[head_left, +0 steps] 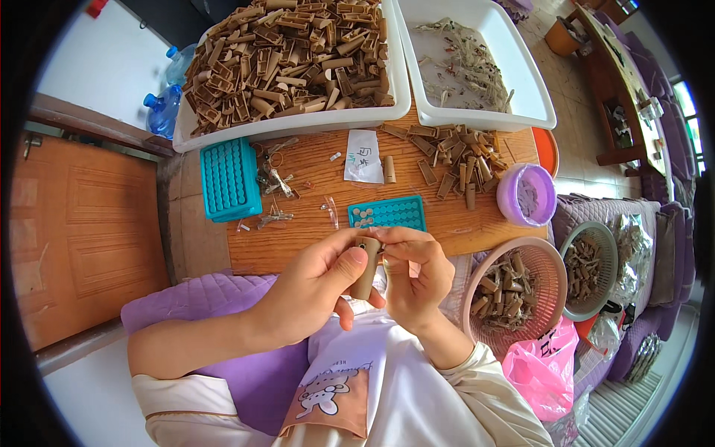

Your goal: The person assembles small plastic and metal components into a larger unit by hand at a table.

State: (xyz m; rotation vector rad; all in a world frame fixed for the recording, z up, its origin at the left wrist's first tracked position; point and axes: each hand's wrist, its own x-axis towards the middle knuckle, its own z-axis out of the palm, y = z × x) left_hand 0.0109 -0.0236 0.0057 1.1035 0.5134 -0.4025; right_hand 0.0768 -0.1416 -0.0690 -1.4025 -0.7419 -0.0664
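Note:
My left hand (316, 274) is wrapped round a tan-brown tube-shaped piece (364, 281), held tilted above my lap at the table's near edge. My right hand (421, 279) is closed in a pinch at the upper end of that piece. Whatever small item sits between its fingertips is hidden. Just beyond my hands lies a turquoise tray (398, 212) of round wells, with several small pale discs at its left side. A single brown piece (389, 170) stands farther back, beside a white paper (363, 156) with handwriting.
Two white tubs stand at the back, one heaped with brown pieces (290, 59), one holding a tangled greyish heap (477, 67). A turquoise tray stack (229, 179) is at left. To the right are a purple container (526, 195), a pink basket (547, 261) and a grey basket (612, 253).

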